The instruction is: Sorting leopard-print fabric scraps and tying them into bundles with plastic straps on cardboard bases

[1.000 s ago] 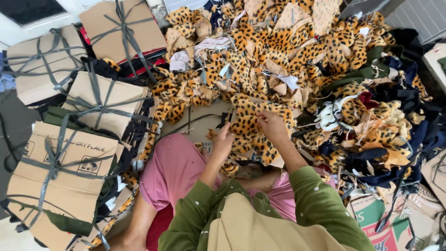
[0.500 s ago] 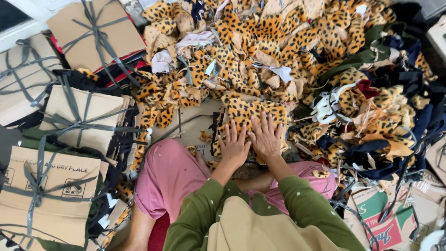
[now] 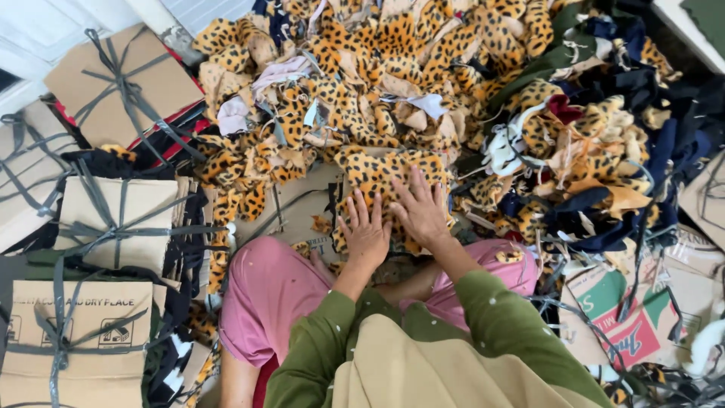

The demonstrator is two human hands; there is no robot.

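Two bare hands lie flat, palms down and fingers spread, on one leopard-print fabric piece at the centre of the head view. Neither hand pinches or grips anything; both press open on the cloth. The left hand sits at about 7 o'clock on the piece, with fingertips pointing to 12 o'clock. The right hand lies just beside it toward 3 o'clock, slightly higher in the view, thumb near the left hand's fingers. Both forearms wear olive green sleeves.

That fabric piece rests spread over a flattened cardboard sheet, directly in front of the person's knees, which are covered by pink trousers. A tan cloth lies across the lap at 6 o'clock.

From 10 o'clock round to 2 o'clock a large heap of leopard-print scraps fills the floor, mixed with pale pink and white offcuts. At 3 o'clock the heap turns to dark navy and black fabric pieces. At 4 o'clock lies a printed carton in red and green, partly under dark straps.

At 9 o'clock stand several cardboard bundles tied with grey straps: one at 10 o'clock, one at 8 o'clock. Dark cloth shows between the layers. Whether the fabric piece is one layer or several cannot be told.
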